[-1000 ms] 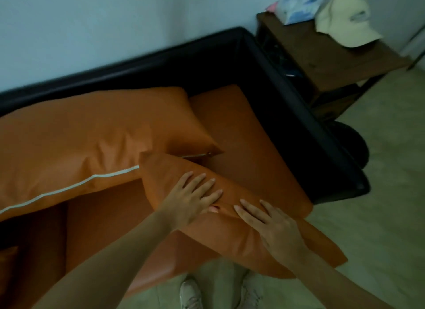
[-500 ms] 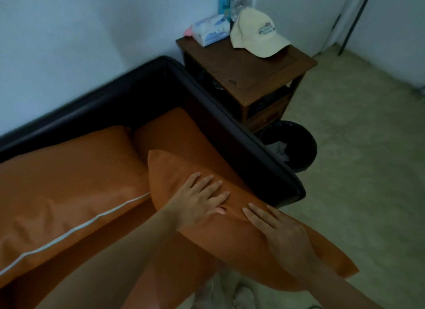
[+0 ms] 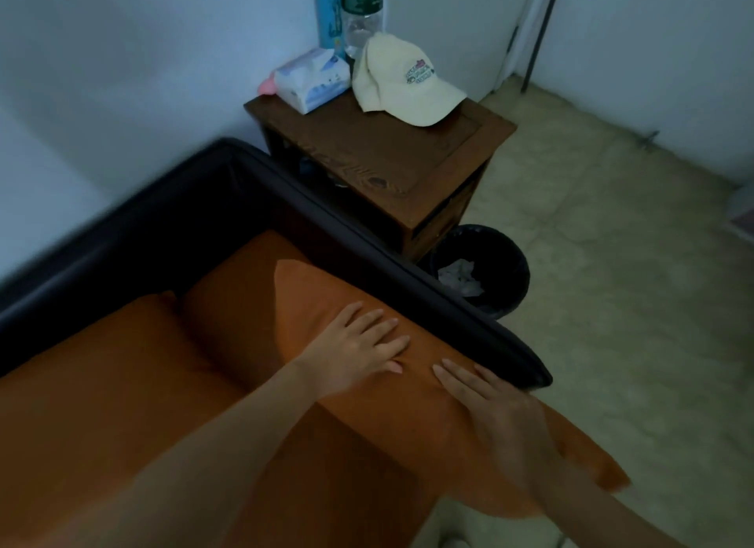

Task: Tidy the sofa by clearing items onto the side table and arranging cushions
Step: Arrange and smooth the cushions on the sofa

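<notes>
Right now both hands lie flat, fingers spread, on an orange cushion (image 3: 367,368) — the left hand (image 3: 355,351) higher, the right hand (image 3: 497,408) nearer its lower corner. No grip is closed; they only press. It leans along the sofa (image 3: 408,270) armrest. Beside it, a cap (image 3: 404,82) and tissue pack (image 3: 312,78) sit on the side tabletop (image 3: 391,155).

Two orange cushions: one (image 3: 334,298) under both hands, another (image 3: 94,364) to their left. Beyond them: one cap (image 3: 402,80), one tissue pack (image 3: 312,78), one bottle (image 3: 361,17), one bin (image 3: 502,270).
</notes>
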A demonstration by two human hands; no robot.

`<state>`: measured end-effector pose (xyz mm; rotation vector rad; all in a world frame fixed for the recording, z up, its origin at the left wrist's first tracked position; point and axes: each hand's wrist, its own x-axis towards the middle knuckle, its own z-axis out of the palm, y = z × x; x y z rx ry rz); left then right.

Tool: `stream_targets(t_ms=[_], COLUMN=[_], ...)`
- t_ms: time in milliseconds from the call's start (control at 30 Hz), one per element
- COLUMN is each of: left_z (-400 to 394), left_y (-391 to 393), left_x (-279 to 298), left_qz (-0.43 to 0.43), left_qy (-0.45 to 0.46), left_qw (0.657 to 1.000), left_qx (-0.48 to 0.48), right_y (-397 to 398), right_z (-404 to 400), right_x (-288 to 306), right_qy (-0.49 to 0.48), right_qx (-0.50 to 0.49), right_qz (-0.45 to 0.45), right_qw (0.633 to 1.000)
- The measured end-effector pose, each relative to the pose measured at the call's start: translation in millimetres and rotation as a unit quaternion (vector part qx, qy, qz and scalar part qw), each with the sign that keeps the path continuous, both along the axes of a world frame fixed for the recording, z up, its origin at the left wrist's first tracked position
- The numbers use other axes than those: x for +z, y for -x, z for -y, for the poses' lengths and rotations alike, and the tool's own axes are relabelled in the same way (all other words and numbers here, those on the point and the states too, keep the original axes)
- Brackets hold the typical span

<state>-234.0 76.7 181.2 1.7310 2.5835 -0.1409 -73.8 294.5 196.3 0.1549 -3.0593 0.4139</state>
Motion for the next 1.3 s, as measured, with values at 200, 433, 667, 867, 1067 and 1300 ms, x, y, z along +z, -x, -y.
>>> stream_targets(t_ms=[200, 433, 667, 867, 1067, 1300], left_z=[41.0, 2.3, -2.0, 21.0, 47.1, 46.4], left_y=[56.9, 81.0, 72.9, 17.9, 13.8, 16.8], left_x=[-16.2, -27.8, -39.9, -56.8, -74.5, -65.2], left_qz=[0.052, 0.116, 0.099, 0.081, 0.079, 0.034], left_qy=[0.059, 0.077, 0.043, -0.099, -0.008, 0.006], left_qw=[0.995, 0.982, 0.986, 0.981, 0.990, 0.995], left_qx=[0.059, 0.130, 0.129, 0.145, 0.120, 0.095], right_y=[63.8, 92.9, 71.2, 37.3, 40.8, 35.8], right_z=[52.2, 34.7, -4.4, 41.8, 38.2, 36.6], right_x=[-40.4, -61.0, -46.9, -53.0, -70.4, -73.5], right_qy=[0.029, 0.088, 0.059, -0.066, -0.128, -0.103], right_qx=[-0.013, -0.032, -0.067, 0.041, 0.066, 0.064], right_qz=[0.043, 0.043, -0.045, 0.065, 0.097, 0.034], right_qw=[0.999, 0.995, 0.995, 0.995, 0.985, 0.992])
